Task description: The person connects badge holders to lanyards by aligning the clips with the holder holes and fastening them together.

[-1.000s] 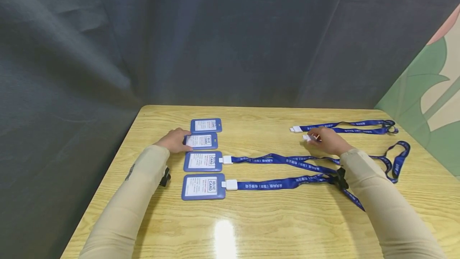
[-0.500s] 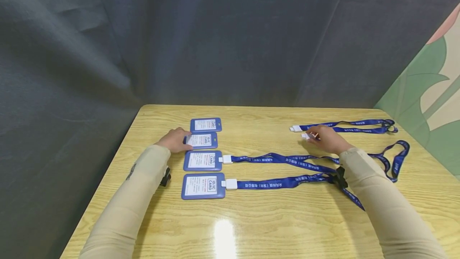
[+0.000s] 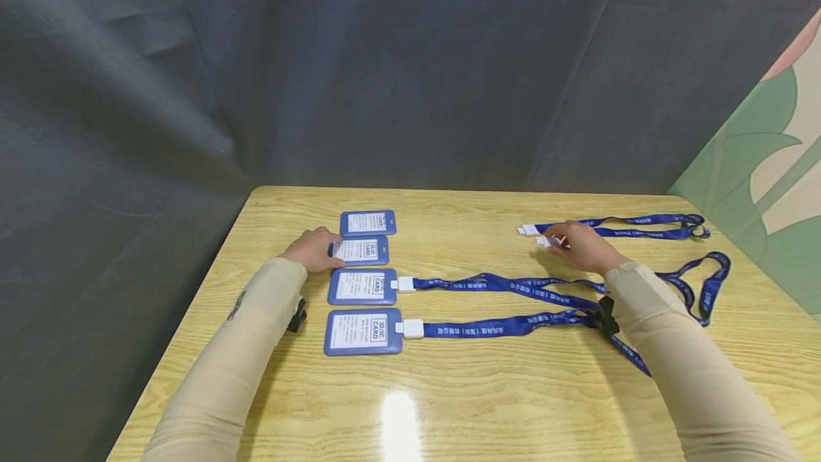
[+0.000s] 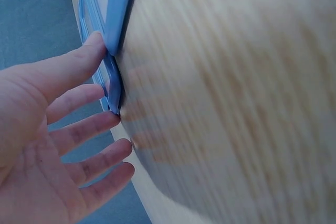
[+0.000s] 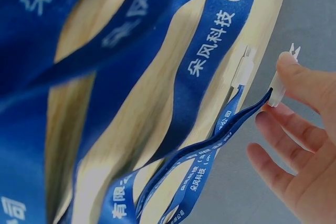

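My left hand (image 3: 311, 249) grips the left end of a blue ID card holder (image 3: 375, 251), second from the back in a column. In the left wrist view, the thumb and index finger lie at opposite edges of that holder, the other fingers spread beside it. My right hand (image 3: 585, 248) pinches the white plastic clip (image 5: 278, 88) of a blue lanyard between thumb and fingertips. The lanyard's strap (image 5: 226, 129) trails from the clip, raised off the table near it. In the head view, the hand and forearm hide much of this strap.
The rearmost card holder (image 3: 368, 223) lies bare. Two nearer holders (image 3: 363, 286) have lanyards (image 3: 474, 330) attached, their straps running right under my right forearm. Another lanyard's clip (image 3: 529, 229) lies behind my right hand. A dark curtain (image 3: 410, 70) stands behind the wooden table (image 3: 462, 405).
Almost nothing differs. The clip in my right hand has shifted very slightly to the left; the left hand keeps its place on the card holder.
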`<state>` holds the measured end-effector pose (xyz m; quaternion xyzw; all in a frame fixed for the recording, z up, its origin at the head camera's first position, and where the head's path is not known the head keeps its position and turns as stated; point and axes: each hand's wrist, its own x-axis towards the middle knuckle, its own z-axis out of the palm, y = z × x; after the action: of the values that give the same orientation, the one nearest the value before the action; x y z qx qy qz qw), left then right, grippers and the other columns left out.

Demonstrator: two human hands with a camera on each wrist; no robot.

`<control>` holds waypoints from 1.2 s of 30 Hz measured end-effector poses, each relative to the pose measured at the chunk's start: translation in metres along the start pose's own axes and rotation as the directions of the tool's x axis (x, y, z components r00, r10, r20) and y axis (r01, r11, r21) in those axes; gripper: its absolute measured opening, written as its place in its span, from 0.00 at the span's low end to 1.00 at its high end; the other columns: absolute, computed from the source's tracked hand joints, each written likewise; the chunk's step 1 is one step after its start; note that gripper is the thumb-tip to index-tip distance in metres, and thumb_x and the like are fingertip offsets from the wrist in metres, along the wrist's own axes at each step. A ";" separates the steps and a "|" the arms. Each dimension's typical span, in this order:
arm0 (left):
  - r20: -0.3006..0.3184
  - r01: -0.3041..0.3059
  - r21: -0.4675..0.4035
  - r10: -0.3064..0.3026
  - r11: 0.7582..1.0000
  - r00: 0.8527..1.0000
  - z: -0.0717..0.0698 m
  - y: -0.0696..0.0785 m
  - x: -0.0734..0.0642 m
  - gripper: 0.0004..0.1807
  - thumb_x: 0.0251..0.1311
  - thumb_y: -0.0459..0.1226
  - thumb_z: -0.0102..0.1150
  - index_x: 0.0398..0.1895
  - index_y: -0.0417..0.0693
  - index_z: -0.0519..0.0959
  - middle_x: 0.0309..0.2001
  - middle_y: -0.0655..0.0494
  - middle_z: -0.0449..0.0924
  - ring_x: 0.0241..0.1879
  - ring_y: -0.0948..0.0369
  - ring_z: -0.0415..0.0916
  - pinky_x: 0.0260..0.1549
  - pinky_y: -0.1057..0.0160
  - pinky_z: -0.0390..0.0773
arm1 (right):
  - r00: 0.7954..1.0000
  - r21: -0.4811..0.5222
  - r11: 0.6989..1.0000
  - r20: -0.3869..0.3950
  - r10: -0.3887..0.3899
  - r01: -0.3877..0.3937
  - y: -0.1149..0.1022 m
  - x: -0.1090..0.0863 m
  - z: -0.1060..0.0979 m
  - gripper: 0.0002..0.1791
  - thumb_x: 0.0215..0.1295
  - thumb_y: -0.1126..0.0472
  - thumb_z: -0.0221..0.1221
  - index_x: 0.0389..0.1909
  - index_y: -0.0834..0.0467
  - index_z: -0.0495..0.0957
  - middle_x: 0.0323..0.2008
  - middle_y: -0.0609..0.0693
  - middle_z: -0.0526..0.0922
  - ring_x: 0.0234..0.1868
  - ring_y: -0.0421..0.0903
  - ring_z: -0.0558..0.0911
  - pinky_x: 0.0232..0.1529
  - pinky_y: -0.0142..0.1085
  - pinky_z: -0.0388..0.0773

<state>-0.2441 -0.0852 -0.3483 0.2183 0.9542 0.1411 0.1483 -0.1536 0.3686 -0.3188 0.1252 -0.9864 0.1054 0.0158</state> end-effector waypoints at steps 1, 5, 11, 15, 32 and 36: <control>0.000 0.000 0.002 0.000 1.000 1.000 0.000 0.000 0.000 0.33 0.60 0.44 0.58 0.65 0.37 0.65 0.63 0.36 0.65 0.63 0.40 0.62 0.64 0.45 0.62 | 1.000 -0.001 1.000 0.001 0.000 0.000 0.000 0.000 0.000 0.12 0.59 0.67 0.59 0.42 0.70 0.78 0.35 0.64 0.82 0.34 0.54 0.80 0.35 0.46 0.79; 0.003 0.013 -0.004 -0.013 1.000 1.000 0.000 0.002 0.001 0.32 0.60 0.44 0.58 0.65 0.38 0.65 0.63 0.37 0.65 0.63 0.41 0.62 0.64 0.46 0.62 | 1.000 0.000 1.000 0.012 0.010 -0.010 -0.001 0.001 -0.001 0.12 0.60 0.66 0.59 0.42 0.70 0.78 0.36 0.63 0.82 0.35 0.53 0.80 0.36 0.47 0.79; 0.009 -0.004 -0.010 0.004 1.000 1.000 0.000 0.002 0.001 0.33 0.59 0.44 0.59 0.64 0.37 0.65 0.63 0.36 0.65 0.63 0.41 0.63 0.64 0.46 0.63 | 1.000 0.000 1.000 0.011 0.002 -0.002 -0.002 0.001 -0.002 0.13 0.59 0.66 0.59 0.42 0.70 0.77 0.35 0.63 0.82 0.34 0.53 0.79 0.35 0.46 0.79; 0.009 -0.019 -0.001 0.019 1.000 1.000 -0.001 0.001 0.001 0.33 0.59 0.45 0.59 0.64 0.36 0.65 0.63 0.36 0.65 0.63 0.41 0.63 0.63 0.46 0.63 | 1.000 -0.008 1.000 0.012 0.000 0.000 -0.002 0.002 -0.002 0.13 0.60 0.66 0.59 0.42 0.70 0.77 0.35 0.63 0.82 0.34 0.53 0.79 0.36 0.47 0.79; -0.004 -0.027 0.008 0.027 1.000 1.000 -0.004 0.004 -0.005 0.33 0.58 0.46 0.58 0.63 0.35 0.66 0.61 0.35 0.67 0.61 0.40 0.64 0.62 0.45 0.65 | 1.000 0.009 1.000 0.027 0.000 0.000 -0.011 0.005 -0.007 0.13 0.60 0.67 0.59 0.43 0.71 0.77 0.37 0.65 0.81 0.36 0.55 0.80 0.39 0.50 0.79; -0.023 -0.042 0.014 0.042 0.999 0.999 -0.003 0.004 -0.005 0.33 0.57 0.45 0.59 0.61 0.34 0.68 0.59 0.35 0.68 0.60 0.40 0.66 0.61 0.46 0.66 | 1.000 0.006 1.000 0.029 0.004 -0.004 -0.013 0.005 -0.007 0.13 0.61 0.67 0.58 0.44 0.70 0.77 0.38 0.64 0.81 0.38 0.56 0.80 0.40 0.50 0.78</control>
<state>-0.2393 -0.0850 -0.3437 0.2376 0.9520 0.1405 0.1326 -0.1549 0.3568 -0.3087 0.1250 -0.9864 0.1064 0.0008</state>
